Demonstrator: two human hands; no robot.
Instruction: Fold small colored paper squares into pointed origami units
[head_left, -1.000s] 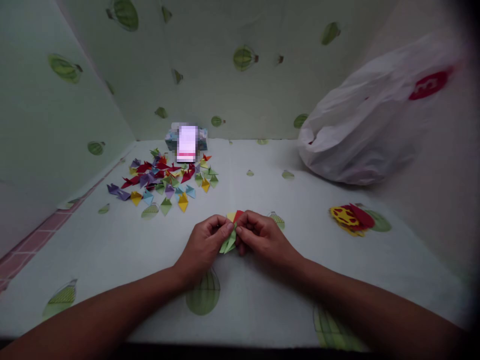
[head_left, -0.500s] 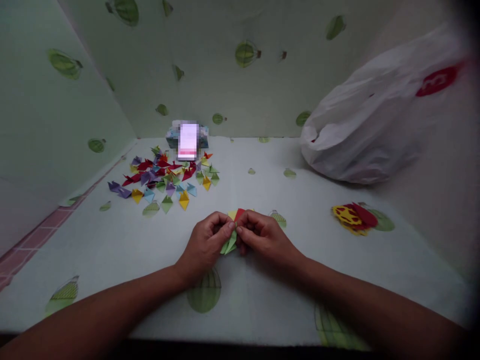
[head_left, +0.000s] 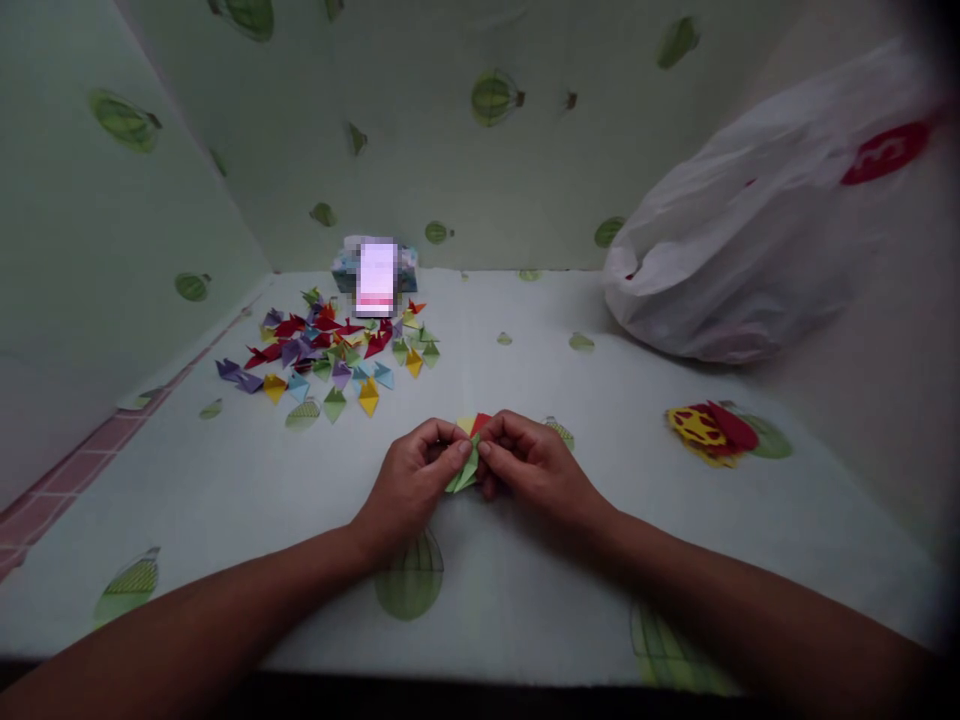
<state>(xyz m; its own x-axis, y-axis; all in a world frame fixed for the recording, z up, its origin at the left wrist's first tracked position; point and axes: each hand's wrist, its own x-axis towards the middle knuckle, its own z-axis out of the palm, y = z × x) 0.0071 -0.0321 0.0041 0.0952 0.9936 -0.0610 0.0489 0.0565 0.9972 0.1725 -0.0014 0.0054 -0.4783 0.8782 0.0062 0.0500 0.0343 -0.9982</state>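
Between my two hands is a small piece of folded green paper (head_left: 466,472), pointed and creased, held a little above the middle of the table. My left hand (head_left: 420,480) pinches its left side between thumb and fingers. From the other side my right hand (head_left: 532,460) pinches near its top, the thumb close to the left thumb. Just beyond the fingertips, red paper (head_left: 481,424) and pale yellow paper (head_left: 466,423) show, mostly hidden by the hands.
At the back left lies a spread of folded paper pieces (head_left: 334,404) in many colours. Behind them stands a bright, blurred-out screen (head_left: 376,275) against a tissue-like box (head_left: 343,270). To the right are yellow and red paper cutouts (head_left: 697,428) and a large white plastic bag (head_left: 720,250).
My right hand has shifted slightly right and up on the green paper, and the paper has tilted a little. The view has moved slightly.
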